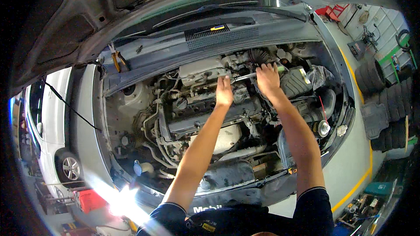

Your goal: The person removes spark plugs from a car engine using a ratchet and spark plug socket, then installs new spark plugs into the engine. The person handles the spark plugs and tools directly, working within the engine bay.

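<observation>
Both arms reach over an open engine bay. My right hand (268, 80) is closed around a silver-shafted ratchet wrench (246, 77), and a pale green end shows past its fingers. My left hand (224, 92) is closed at the other end of the shaft, fingers pointing up, over the rear of the engine (210, 116). What the tool's head sits on is hidden behind the left fingers. A grey metal cover (199, 71) lies just left of that hand. The black air filter box (294, 85) is right of my right hand.
Pliers (116, 61) rest at the bay's left rear edge. A yellow-and-blue tool (217, 28) lies on the cowl grille (236, 34). A spray can with a red straw (323, 128) stands at the right. The raised hood (74, 22) hangs overhead; a bright lamp (127, 199) glares lower left.
</observation>
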Demonstrator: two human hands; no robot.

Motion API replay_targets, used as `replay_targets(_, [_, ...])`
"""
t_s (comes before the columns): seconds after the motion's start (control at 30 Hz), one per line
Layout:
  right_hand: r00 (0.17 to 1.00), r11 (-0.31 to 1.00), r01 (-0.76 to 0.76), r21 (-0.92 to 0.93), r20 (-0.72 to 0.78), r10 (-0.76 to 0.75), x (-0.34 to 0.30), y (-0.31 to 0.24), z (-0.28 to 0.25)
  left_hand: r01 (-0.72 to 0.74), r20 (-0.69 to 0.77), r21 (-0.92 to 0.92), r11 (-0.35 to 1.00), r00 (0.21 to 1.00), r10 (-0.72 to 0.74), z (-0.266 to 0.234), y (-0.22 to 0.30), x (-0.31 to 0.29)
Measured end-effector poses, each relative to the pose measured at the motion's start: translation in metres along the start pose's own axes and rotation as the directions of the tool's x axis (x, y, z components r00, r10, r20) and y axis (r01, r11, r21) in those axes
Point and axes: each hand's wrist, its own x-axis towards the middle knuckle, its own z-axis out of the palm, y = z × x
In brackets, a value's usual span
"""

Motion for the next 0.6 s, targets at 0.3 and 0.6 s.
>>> replay_targets(0.3, [0.976, 0.968, -0.059, 0.242, 0.216, 0.005, -0.102, -0.07, -0.052, 0.148, 0.134, -0.089, 0.985, 0.982, -0.136, -0.009, -0.003, 0.043])
replay_targets(0.6, [0.962, 0.968, -0.151, 0.199, 0.256, 0.097, -0.038, 0.007, -0.038, 0.188, -0.036, -0.19, 0.964, 0.98, -0.198, -0.013, 0.0, 0.017])
